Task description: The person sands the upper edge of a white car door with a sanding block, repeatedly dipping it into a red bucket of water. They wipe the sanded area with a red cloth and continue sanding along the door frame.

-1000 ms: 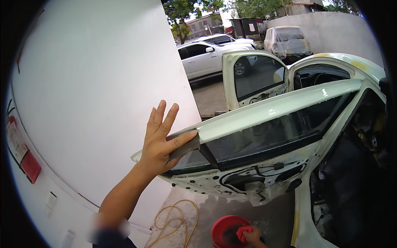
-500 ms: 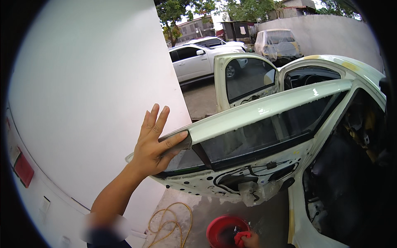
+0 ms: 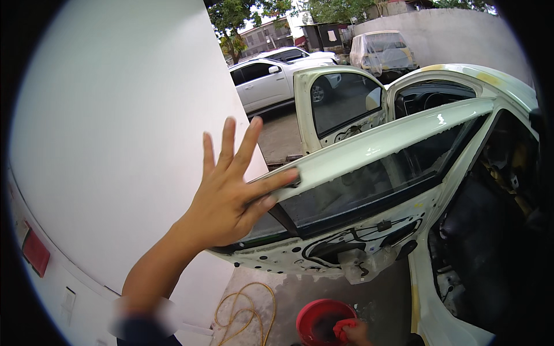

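Observation:
My left hand [image 3: 231, 199] is raised with its fingers spread. Its thumb and lower fingers press on the rear top corner of a white car door [image 3: 369, 150], which stands open and stripped of its inner trim. At the bottom edge my right hand [image 3: 360, 334] is only partly in view. It grips a red cloth [image 3: 343, 327] at the rim of a red bucket [image 3: 314, 317] on the wet ground. The white car body [image 3: 490, 86] with its dark, bare interior is on the right.
A large white vehicle panel [image 3: 115, 144] fills the left side, close to my left arm. A yellow hose [image 3: 245, 314] lies coiled on the ground below the door. The car's front door [image 3: 334, 106] also stands open. Parked cars [image 3: 265, 81] and a grey wall stand behind.
My left hand stays on the same corner of the door. The view has shifted a little, and my right hand stays at the red bucket.

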`<action>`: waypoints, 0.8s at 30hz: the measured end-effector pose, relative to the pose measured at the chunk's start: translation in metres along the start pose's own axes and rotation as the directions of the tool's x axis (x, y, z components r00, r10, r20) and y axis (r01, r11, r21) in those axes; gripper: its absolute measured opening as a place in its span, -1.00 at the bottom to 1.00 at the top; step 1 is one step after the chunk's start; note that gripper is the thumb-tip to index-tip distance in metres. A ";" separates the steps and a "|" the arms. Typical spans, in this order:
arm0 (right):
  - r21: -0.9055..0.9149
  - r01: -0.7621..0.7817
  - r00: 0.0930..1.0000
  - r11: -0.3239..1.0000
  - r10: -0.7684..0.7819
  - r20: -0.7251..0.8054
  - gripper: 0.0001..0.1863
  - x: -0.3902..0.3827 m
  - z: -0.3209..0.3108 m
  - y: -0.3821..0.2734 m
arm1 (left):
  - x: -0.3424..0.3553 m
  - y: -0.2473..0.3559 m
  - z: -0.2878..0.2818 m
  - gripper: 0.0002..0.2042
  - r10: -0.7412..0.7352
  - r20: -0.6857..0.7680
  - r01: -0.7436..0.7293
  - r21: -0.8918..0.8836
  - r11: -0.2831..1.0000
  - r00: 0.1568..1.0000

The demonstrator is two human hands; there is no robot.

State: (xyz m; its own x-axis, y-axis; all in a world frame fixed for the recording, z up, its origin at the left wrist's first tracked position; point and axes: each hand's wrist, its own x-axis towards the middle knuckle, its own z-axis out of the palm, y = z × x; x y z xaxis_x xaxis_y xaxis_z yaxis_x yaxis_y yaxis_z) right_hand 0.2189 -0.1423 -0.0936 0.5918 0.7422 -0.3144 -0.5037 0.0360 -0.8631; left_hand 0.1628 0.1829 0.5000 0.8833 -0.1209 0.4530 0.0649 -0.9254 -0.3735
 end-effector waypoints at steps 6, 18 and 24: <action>0.044 -0.029 0.998 0.999 0.026 0.060 -0.68 0.000 0.010 0.015 | 0.023 0.014 -0.017 -0.62 -0.067 -0.034 0.062 -0.121 0.991 0.997; 0.120 0.057 0.990 0.991 -0.040 -0.137 -0.68 -0.012 0.014 0.030 | -0.005 0.006 -0.010 -0.61 -0.068 -0.056 0.064 -0.059 0.996 0.996; -0.153 0.024 0.985 0.988 -0.049 -0.165 -0.73 0.004 0.016 0.054 | 0.176 0.091 0.000 -0.58 0.214 0.111 -0.190 -0.193 0.963 0.970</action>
State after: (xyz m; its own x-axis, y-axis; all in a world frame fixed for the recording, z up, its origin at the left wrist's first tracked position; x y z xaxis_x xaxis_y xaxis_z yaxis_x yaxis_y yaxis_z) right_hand 0.1839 -0.1269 -0.1350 0.7117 0.6187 -0.3327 -0.3873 -0.0494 -0.9206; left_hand 0.3241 0.0773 0.5462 0.9225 -0.2758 0.2700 -0.1953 -0.9370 -0.2897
